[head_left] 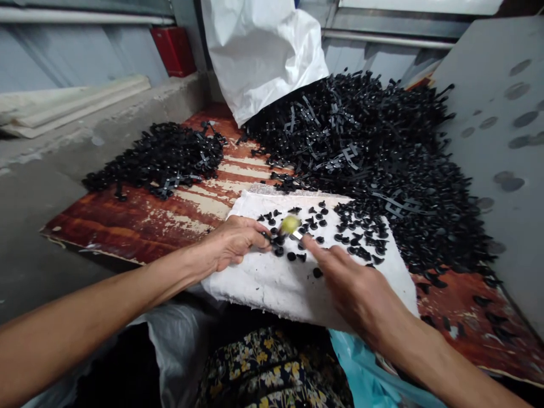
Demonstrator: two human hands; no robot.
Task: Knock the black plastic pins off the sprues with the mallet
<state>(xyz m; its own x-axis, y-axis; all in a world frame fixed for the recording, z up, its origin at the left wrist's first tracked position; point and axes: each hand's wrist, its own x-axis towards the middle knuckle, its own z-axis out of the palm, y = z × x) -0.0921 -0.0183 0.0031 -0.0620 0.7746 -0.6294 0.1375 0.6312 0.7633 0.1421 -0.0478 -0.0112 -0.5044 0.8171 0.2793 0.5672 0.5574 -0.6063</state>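
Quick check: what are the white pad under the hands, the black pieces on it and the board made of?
White pad: foam or pressed fibre, it seems; matte, pitted, crumbly edge. Black pieces: probably moulded plastic, faint sheen, identical shapes. Board: likely wood, red-brown coating worn to pale streaks.

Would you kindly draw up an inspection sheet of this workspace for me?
Surface: white pad, rough-edged, lying on a worn red board.
Job's things: small black parts scattered on the pad; a yellow-green-tipped item among them.
Clutter: large heap of black parts behind the pad, smaller heap to the left, strays on the board.
Hands: left hand curled, fingertips at the black parts; right hand with forefinger stretched to the yellow-green-tipped item; grips unclear.
Cables: nothing seen.
Surroundings: white sack and red box behind; grey panel at right; blue bag near the lap.
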